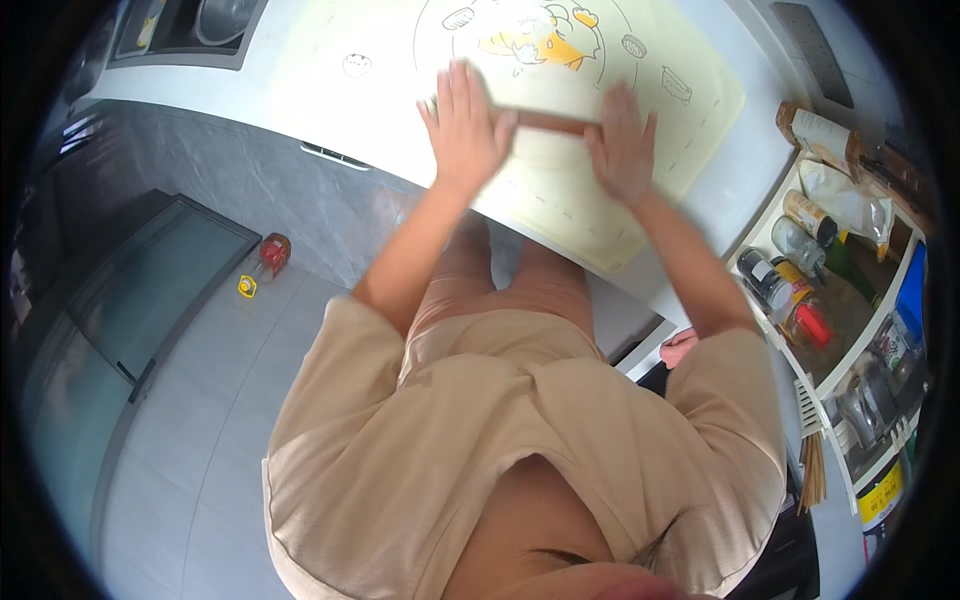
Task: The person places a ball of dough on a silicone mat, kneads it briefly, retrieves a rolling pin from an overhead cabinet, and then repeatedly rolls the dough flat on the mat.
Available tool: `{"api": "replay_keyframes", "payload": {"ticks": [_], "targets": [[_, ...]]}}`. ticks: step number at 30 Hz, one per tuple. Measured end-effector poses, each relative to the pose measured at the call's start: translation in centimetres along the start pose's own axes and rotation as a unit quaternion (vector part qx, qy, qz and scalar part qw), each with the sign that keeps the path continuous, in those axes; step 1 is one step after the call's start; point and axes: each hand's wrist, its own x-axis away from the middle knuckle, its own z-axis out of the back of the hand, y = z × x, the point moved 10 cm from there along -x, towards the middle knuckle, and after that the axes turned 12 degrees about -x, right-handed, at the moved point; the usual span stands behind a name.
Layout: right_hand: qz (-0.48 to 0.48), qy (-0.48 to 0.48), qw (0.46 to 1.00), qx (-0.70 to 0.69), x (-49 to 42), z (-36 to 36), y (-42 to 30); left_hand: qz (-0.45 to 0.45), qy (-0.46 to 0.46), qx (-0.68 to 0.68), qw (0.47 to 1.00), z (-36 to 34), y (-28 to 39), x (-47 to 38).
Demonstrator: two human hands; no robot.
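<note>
A brown wooden rolling pin [553, 122] lies crosswise on a pale yellow kneading mat [375, 112] printed with a cartoon and small food drawings. My left hand [466, 131] rests palm down over the pin's left end, fingers stretched out. Over its right end lies my right hand [624, 146], also flat with fingers extended and slightly blurred. Both thumbs point inward along the pin. Just below the pin is a faint pale rounded patch [551, 150], possibly flattened dough. Whitish powder or bits [529, 52] mark the printed cartoon beyond the pin.
A sink [244, 56] holding a metal bowl [223, 19] is set into the white counter [202, 86] at upper left. On the right, a white rack [874, 319] carries several bottles and jars. An oil bottle [270, 259] lies on the floor near a glass-panelled door [161, 262].
</note>
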Motion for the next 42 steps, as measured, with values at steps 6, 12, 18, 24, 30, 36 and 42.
{"api": "replay_keyframes", "payload": {"ticks": [6,12,18,24,30,36,42], "targets": [[0.007,-0.076,0.995,-0.062,3.2,0.0,-1.8,-0.003,-0.059,0.015,0.998,0.1,-0.5,5.1],[-0.102,0.128,0.986,-0.03,-7.9,1.5,5.5,0.046,0.039,0.044,0.997,2.6,0.3,-6.7],[-0.026,-0.044,0.992,-0.112,7.7,1.0,-1.8,-0.016,-0.08,0.024,0.996,0.9,0.6,7.8],[0.014,0.073,0.997,0.029,-3.3,1.2,0.2,-0.008,0.078,-0.008,0.997,0.8,0.1,-1.6],[-0.046,0.224,0.973,-0.004,-5.6,2.4,3.7,-0.021,0.133,-0.026,0.991,3.1,0.8,-8.4],[-0.056,0.03,0.996,-0.068,7.2,-0.6,-3.9,-0.009,-0.057,0.012,0.998,0.5,-1.3,7.7],[-0.016,0.062,0.998,0.021,-2.6,0.6,-1.6,0.0,0.09,-0.027,0.996,0.5,-1.3,-1.5]]}}
